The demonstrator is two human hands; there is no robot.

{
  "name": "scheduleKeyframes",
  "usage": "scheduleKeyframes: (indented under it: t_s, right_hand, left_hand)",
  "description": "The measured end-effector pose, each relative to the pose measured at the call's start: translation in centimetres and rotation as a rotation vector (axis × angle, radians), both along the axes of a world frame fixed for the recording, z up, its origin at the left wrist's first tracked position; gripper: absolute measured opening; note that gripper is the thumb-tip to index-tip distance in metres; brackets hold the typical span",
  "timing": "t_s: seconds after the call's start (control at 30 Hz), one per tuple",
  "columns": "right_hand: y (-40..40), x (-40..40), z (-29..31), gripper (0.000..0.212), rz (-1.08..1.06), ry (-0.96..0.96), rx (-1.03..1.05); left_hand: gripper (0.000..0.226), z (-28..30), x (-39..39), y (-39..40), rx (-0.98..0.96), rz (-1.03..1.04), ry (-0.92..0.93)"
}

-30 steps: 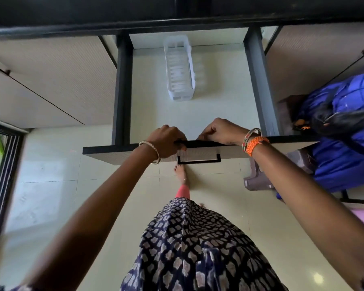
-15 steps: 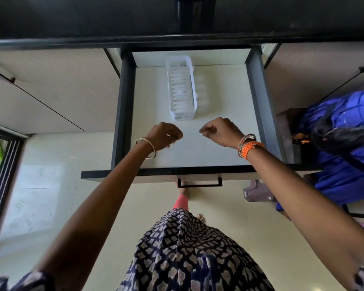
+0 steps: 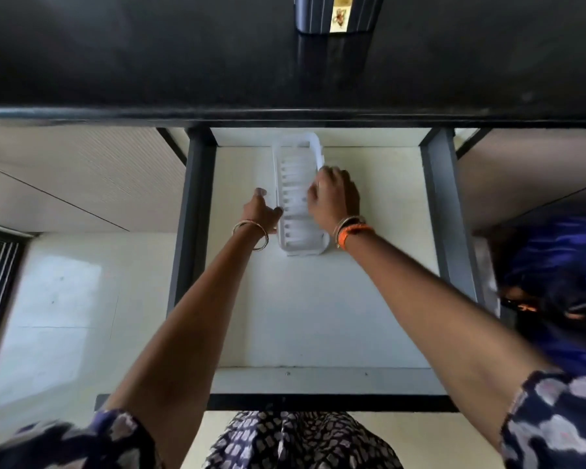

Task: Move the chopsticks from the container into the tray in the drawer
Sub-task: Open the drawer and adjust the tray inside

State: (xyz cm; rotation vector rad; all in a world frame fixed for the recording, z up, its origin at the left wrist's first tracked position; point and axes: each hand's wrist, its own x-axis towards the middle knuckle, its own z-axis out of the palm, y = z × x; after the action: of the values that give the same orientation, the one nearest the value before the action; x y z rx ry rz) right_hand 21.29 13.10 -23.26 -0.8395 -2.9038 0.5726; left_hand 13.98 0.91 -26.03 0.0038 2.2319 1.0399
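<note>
Deep inside the open drawer (image 3: 318, 316), both hands grip the white slotted tray (image 3: 296, 198) (empty; chopsticks nowhere visible), left hand (image 3: 263, 213) and right hand (image 3: 334, 198) clamped on opposite rims, presumably to reposition it.

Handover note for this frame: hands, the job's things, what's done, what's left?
Left hand: at the left wall of the white tray, touching it; whether the grip is shut is unclear.
Right hand: on the tray's right rim, fingers over the edge; closure also unclear.
Drawer: pulled open, the tray lying toward its back.
The tray looks empty. Chopsticks are not visible in this view; a dark container shows at the counter's top edge.
Done: drawer opened.
Left: fetch the chopsticks, lay them in the tray.
</note>
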Motion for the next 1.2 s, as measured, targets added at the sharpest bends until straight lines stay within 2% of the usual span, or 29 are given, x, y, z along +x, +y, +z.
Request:
scheduleKeyframes:
  t_s: [0.07, 0.1, 0.17, 0.23, 0.27, 0.3, 0.37, 0.4, 0.43, 0.5, 0.57, 0.63, 0.8, 0.93, 1.2]
  right_hand:
    - [-2.4, 0.2, -0.8, 0.034, 0.048, -0.057, -0.063]
    - [-3.3, 0.5, -1.3, 0.038, 0.059, -0.105, -0.105]
    - [-4.5, 1.4, -2.0, 0.042, 0.076, -0.187, -0.170]
    - [-4.9, 2.9, -2.2, 0.032, 0.146, -0.247, -0.165]
    - [-4.9, 3.8, -2.1, 0.026, 0.174, -0.267, -0.145]
    - [-4.9, 5.0, -2.0, 0.022, 0.186, -0.273, -0.122]
    - [-4.3, 7.7, -1.8, 0.017, 0.203, -0.280, -0.073]
    - [-3.8, 9.3, -1.6, 0.018, 0.223, -0.296, -0.040]
    - [-3.2, 11.0, -1.5, 0.021, 0.253, -0.315, -0.008]
    - [-1.9, 14.2, -1.3, 0.027, 0.312, -0.343, 0.043]
    - [-0.8, 16.6, -1.2, 0.033, 0.345, -0.356, 0.115]
    - [-0.1, 18.3, -0.9, 0.037, 0.327, -0.353, 0.160]
    - [-1.2, 21.2, -0.4, 0.034, 0.290, -0.369, 0.216]
    - [-2.0, 21.6, 0.1, 0.032, 0.295, -0.398, 0.207]
    - [-2.1, 21.4, 0.0, 0.031, 0.311, -0.430, 0.257]
  left_hand:
    - [0.015, 0.0, -0.1, -0.1, 0.110, 0.068, -0.170]
    - [0.009, 0.0, -0.1, -0.3, 0.146, 0.101, -0.246]
    - [0.015, -0.3, 0.7, -1.1, 0.180, 0.156, -0.333]
    - [0.019, -0.6, 1.9, -1.7, 0.223, 0.229, -0.321]
    - [0.029, -0.9, 2.4, -2.0, 0.222, 0.230, -0.214]
    - [0.043, -1.0, 3.0, -2.4, 0.173, 0.141, -0.017]
    - [0.070, -1.1, 4.2, -3.6, -0.073, -0.259, 0.424]
    - [0.077, -1.0, 4.8, -4.1, -0.192, -0.441, 0.589]
    - [0.077, -0.7, 5.3, -4.7, -0.273, -0.590, 0.704]
    - [0.058, -0.3, 6.4, -5.7, -0.363, -0.811, 0.792]
    - [0.034, 0.0, 7.5, -6.8, -0.450, -0.915, 0.770]
    - [0.024, 0.0, 9.6, -8.0, -0.488, -0.909, 0.719]
    - [0.022, 0.0, 14.2, -10.3, -0.451, -0.835, 0.745]
    - [0.023, 0.9, 15.0, -10.5, -0.509, -0.837, 0.673]
    - [0.024, 0.4, 14.8, -10.7, -0.525, -0.883, 0.649]
